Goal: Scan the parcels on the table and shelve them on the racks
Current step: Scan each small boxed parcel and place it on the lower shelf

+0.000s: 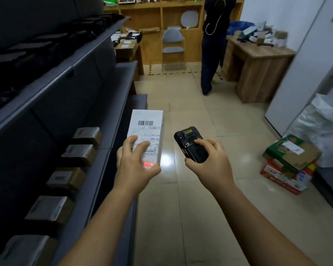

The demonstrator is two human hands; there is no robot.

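My left hand [135,164] grips a white parcel [148,129] by its near end, label side up, with a barcode at the far end. My right hand [210,160] holds a black handheld scanner [190,144] beside the parcel, its back facing up and its head pointing away from me. Both are held over the tiled floor, just right of the dark grey rack [69,104]. Several brown boxes [79,154] stand in a row on the rack's lower shelf to my left.
A person in dark clothes [213,45] stands ahead by a wooden table [261,60] piled with parcels. A grey chair [173,47] and wooden shelving stand at the back. Stacked cartons [290,162] and a white sack [323,123] sit on the floor at right.
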